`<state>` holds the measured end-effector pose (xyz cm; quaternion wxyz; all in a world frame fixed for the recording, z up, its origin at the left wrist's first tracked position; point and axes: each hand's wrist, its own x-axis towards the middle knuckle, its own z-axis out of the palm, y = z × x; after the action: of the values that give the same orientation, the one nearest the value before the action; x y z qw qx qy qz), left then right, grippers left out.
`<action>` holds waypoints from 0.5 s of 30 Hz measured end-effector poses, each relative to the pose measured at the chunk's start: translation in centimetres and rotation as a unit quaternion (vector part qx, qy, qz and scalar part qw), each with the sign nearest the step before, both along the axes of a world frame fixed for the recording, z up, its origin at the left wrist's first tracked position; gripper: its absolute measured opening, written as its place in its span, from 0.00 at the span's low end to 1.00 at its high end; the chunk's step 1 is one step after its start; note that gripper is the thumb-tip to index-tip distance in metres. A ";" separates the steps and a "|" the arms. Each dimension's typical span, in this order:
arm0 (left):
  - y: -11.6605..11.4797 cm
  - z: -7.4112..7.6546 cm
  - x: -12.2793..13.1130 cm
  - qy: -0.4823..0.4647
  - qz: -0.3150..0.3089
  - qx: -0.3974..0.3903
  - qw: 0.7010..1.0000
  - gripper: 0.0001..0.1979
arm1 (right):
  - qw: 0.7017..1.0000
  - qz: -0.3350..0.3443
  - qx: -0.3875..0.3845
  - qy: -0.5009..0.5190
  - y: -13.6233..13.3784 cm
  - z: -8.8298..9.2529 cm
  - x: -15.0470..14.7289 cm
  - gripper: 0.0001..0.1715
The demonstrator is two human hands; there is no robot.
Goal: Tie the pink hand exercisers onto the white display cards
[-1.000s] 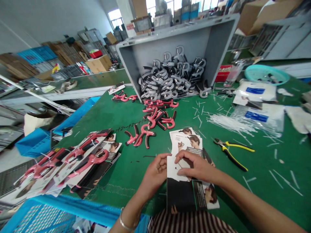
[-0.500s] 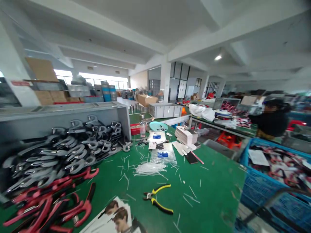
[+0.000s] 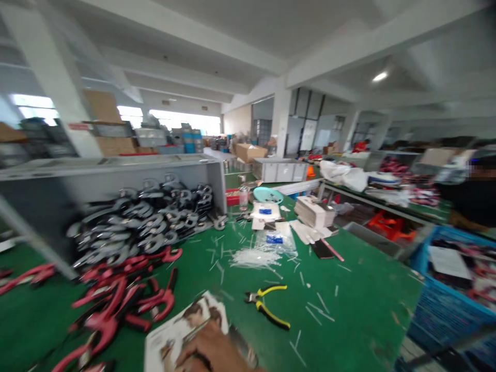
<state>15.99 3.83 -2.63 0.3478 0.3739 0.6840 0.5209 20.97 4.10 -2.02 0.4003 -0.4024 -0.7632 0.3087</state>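
Only one of my hands shows, my right hand [image 3: 211,352], at the bottom edge, blurred by motion. It lies on a stack of printed cards [image 3: 170,336] on the green table [image 3: 360,289]; its fingers are too smeared to read. My left hand is out of view. A pile of pink and black hand grips [image 3: 127,294] lies just left of the cards. Yellow-handled pliers [image 3: 267,306] lie to the right of them.
A grey bin [image 3: 116,175] tipped on its side spills grey hand grips [image 3: 147,222]. White cable ties [image 3: 251,257], plastic bags, a teal bowl [image 3: 268,195] and a card stack [image 3: 313,212] lie further back. A blue crate [image 3: 445,294] stands right; another person [image 3: 473,196] works beyond.
The view swung up from my two hands on the cards to the room, then dipped slightly. Half a second ago no hand showed; now my right hand is back at the bottom edge.
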 end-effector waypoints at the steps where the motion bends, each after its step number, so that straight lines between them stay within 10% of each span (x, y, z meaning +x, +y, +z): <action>1: -1.3 -1.0 -2.1 -0.001 0.029 -0.014 0.999 0.18 | 1.000 0.020 -0.010 0.006 -0.9 -0.4 -0.1 0.10; 4: -6.4 -2.9 -8.2 -0.038 0.066 -0.044 0.996 0.20 | 0.999 -0.014 -0.045 0.018 -1.5 -1.0 0.8 0.11; 8: -10.6 -3.2 -12.0 -0.083 -0.037 -0.049 0.995 0.19 | 0.999 -0.004 -0.039 -0.012 2.9 -0.5 0.3 0.11; 15: -10.5 -2.3 -13.2 0.052 -0.163 -0.108 0.979 0.17 | 0.963 0.173 0.041 -0.204 8.2 1.1 -11.6 0.12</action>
<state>2.75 -6.64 -4.97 0.4300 0.4670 0.6838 0.3598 9.32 12.26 -0.89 0.1928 -0.3022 -0.8987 0.2528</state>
